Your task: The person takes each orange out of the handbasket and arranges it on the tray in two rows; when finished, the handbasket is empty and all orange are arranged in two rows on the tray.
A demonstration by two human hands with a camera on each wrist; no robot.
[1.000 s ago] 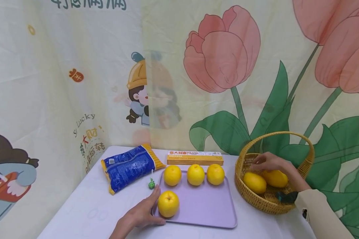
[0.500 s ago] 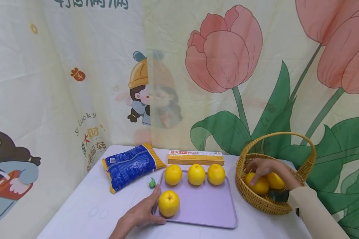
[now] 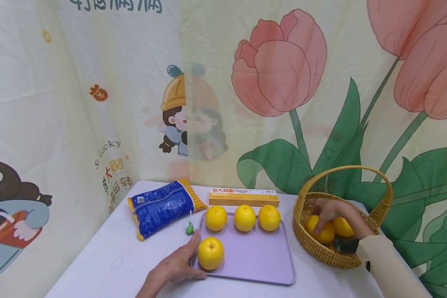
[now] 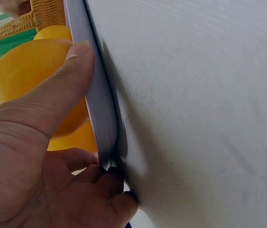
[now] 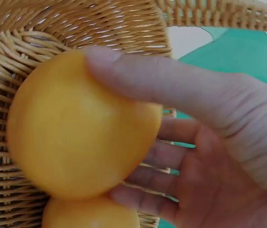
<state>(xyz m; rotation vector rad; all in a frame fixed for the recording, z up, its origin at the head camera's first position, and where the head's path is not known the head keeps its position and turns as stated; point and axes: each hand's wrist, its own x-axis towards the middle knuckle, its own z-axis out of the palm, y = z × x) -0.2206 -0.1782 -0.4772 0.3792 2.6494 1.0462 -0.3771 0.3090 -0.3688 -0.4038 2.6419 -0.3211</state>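
In the head view, a lilac tray [image 3: 253, 258] bears several yellow-orange oranges, one of them an orange [image 3: 210, 253] at its near left corner. My left hand [image 3: 176, 261] grips that corner; in the left wrist view its thumb lies along the tray rim [image 4: 100, 114] and its other fingers curl by the corner. My right hand [image 3: 333, 213] is inside the wicker basket [image 3: 314, 250], gripping a smooth, oval yellow mango [image 5: 76, 128] with the thumb across its top and fingers at its far side. A second mango [image 5: 93, 213] lies against it.
Behind the tray lies a long pasta box [image 3: 243, 198]. A blue packet [image 3: 164, 211] with orange ends is at the back left, near a small green object [image 3: 189, 228]. The basket's arched handle [image 3: 346, 167] rises above my right hand. A printed curtain [image 3: 208, 174] hangs behind the table.
My right hand has lowered onto the left mango in the basket and taken hold of it, turning it slightly. My left hand and the tray have stayed in place.
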